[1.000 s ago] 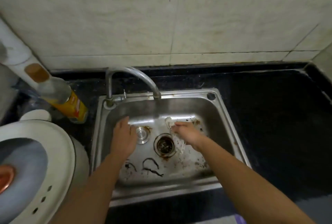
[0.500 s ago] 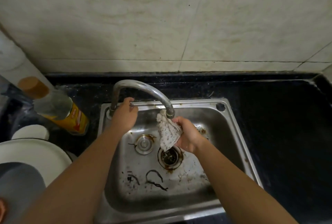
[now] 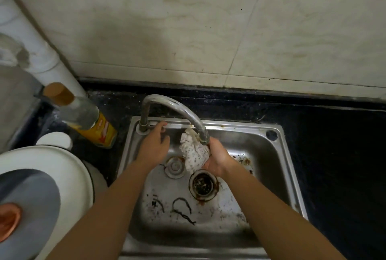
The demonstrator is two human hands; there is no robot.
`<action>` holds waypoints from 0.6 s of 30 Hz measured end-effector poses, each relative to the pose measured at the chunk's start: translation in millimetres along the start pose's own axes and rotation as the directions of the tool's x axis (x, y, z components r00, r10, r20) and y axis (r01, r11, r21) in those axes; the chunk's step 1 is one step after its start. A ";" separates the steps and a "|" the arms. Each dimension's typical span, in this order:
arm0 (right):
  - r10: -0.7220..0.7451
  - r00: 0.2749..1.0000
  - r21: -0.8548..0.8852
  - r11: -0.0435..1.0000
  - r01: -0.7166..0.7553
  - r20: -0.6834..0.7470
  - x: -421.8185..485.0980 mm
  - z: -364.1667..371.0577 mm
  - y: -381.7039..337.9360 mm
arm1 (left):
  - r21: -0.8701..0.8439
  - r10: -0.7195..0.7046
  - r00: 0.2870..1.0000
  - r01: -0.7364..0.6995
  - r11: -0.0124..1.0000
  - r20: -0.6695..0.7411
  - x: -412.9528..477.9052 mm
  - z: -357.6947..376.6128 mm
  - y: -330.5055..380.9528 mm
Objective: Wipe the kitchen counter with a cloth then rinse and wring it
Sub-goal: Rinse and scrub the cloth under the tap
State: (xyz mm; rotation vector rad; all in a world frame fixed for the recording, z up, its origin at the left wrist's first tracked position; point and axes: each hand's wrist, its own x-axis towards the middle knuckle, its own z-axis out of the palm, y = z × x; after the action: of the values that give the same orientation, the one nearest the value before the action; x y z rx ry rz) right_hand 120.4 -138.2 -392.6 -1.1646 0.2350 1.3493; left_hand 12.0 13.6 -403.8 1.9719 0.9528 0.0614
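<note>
A crumpled white cloth (image 3: 193, 153) with small dark speckles hangs just under the spout of the curved steel tap (image 3: 177, 111), over the stained steel sink (image 3: 277, 168). My right hand (image 3: 217, 158) is shut on the cloth from the right. My left hand (image 3: 155, 145) reaches to the small tap handle at the tap's base, fingers curled on it. Whether water runs is not visible. The black counter (image 3: 334, 155) lies right of the sink.
A drain (image 3: 203, 185) and a round plug (image 3: 174, 166) sit in the sink's floor, with dark debris near the front. A yellow-labelled bottle (image 3: 83, 117) leans left of the sink. A white appliance lid (image 3: 41, 197) fills the lower left. A tiled wall stands behind.
My right hand lifted the cloth from the sink floor up under the spout. My left hand rose from the basin to the tap handle.
</note>
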 end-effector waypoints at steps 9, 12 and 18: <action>-0.043 0.998 -0.068 0.997 0.041 -0.035 7.5 4.4 1.8 | -0.030 0.003 0.986 -0.009 1.000 -0.169 -23.4 18.9 -0.2; -0.043 0.996 -0.134 0.990 0.032 -0.081 12.1 5.4 7.4 | -0.077 -0.002 0.959 -0.021 0.997 -0.282 -46.2 35.3 1.0; -0.240 0.943 -0.482 0.870 0.103 -0.232 15.0 1.0 18.3 | -0.528 -0.369 0.918 0.387 0.756 0.144 -50.4 76.2 4.4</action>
State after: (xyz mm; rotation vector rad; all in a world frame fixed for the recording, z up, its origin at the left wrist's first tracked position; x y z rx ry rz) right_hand 109.0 -131.8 -412.3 -1.7485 0.0042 1.1004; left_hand 9.3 -74.3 -428.9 1.2224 1.1493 0.0651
